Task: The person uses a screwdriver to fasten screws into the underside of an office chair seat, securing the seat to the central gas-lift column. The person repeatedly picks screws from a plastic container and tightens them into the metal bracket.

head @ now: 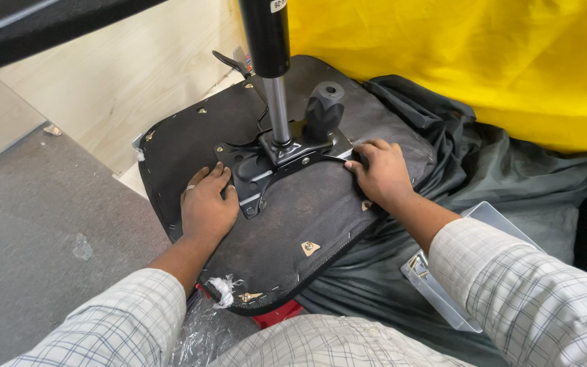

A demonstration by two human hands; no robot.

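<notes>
Left hand flat, fingers spread on upturned seat base; right hand open, fingertips touching black mechanism plate.

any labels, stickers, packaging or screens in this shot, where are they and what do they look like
Sticker: small white rectangle with dark print, on the black gas cylinder at the top edge, partly cut off.
Plastic wrapping: clear crumpled film, under the near edge of the seat base, by the left forearm.
Plastic scrap: small clear piece on the grey floor, left.
No screens or signs.
</notes>
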